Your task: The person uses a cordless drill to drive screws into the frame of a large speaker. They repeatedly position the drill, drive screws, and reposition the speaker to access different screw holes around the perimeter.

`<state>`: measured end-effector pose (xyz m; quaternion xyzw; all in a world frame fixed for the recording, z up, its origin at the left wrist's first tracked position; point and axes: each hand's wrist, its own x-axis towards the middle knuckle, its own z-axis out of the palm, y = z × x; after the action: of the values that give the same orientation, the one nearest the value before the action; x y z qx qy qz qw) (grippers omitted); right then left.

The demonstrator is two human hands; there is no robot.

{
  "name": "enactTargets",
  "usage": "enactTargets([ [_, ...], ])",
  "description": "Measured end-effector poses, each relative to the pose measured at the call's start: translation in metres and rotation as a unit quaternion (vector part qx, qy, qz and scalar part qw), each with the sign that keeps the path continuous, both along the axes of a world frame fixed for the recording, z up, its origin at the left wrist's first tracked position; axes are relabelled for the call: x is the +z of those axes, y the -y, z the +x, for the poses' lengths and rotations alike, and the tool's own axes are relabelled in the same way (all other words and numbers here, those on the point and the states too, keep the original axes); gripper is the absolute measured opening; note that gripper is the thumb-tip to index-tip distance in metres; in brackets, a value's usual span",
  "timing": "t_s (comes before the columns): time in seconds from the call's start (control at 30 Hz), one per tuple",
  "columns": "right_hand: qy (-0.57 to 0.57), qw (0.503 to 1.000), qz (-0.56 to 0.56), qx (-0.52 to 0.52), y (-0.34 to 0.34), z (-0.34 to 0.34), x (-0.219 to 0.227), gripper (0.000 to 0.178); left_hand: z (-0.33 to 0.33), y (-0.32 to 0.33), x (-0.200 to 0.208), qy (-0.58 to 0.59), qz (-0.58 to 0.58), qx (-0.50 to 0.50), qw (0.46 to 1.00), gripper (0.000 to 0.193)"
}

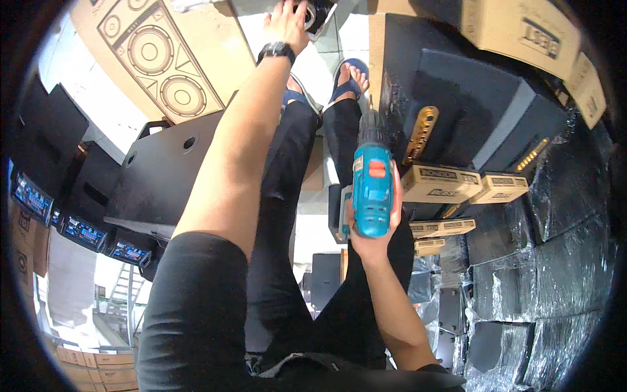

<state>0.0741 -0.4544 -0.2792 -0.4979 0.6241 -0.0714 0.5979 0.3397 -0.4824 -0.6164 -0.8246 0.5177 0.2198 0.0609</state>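
Observation:
My right hand [371, 245] is wrapped round the grip of a teal cordless drill [373, 186]. The drill has an orange-red switch on top and a black chuck, and a thin bit points away from me. With a black watch at the wrist, my left hand [285, 27] reaches out to the far edge of view. Its fingers are stretched and slightly apart beside a small black object with a pale round ring [313, 16]. The frame's edge cuts that object off, so its kind is unclear; whether the fingertips touch it is also hard to tell.
A large cardboard box [222, 55] printed with a loudspeaker drawing lies at the far left. Black speaker cabinets [166, 170] stand at left, and another black cabinet [444, 78] at right. Small cartons [441, 183] and plastic-wrapped black boxes [503, 281] are stacked at right. My sandalled feet [353, 77] stand between them.

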Motion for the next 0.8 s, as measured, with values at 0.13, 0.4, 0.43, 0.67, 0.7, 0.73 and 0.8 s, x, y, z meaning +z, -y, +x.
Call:
enactTargets([
  [0.13,-0.039,0.995,0.080,-0.051,-0.027,-0.007,-0.021,0.101,-0.013,0.002,-0.053,0.037,0.026,0.064,0.997,0.077],
  [0.4,-0.001,0.953,0.203,-0.225,-0.016,-0.016,0.026,0.094,-0.001,0.018,0.048,-0.123,0.013,0.102,0.987,0.085],
  [0.43,-0.038,0.999,0.017,0.034,-0.007,-0.016,0.035,0.091,-0.002,0.019,0.089,-0.151,0.008,0.131,0.980,0.097],
  [0.67,-0.022,0.980,-0.010,0.200,0.078,-0.017,0.139,0.084,-0.004,-0.101,0.442,-0.168,-0.231,0.396,0.873,0.085],
  [0.7,-0.027,0.973,-0.033,0.227,0.089,-0.012,0.154,0.085,0.000,-0.129,0.482,-0.119,-0.265,0.395,0.872,0.085],
  [0.73,0.017,0.947,-0.105,0.302,0.102,-0.006,0.167,0.086,-0.003,-0.158,0.513,-0.120,-0.261,0.475,0.832,0.086],
  [0.8,-0.010,0.926,-0.119,0.359,0.120,0.014,0.192,0.088,0.000,-0.217,0.555,-0.101,-0.209,0.625,0.746,0.087],
])
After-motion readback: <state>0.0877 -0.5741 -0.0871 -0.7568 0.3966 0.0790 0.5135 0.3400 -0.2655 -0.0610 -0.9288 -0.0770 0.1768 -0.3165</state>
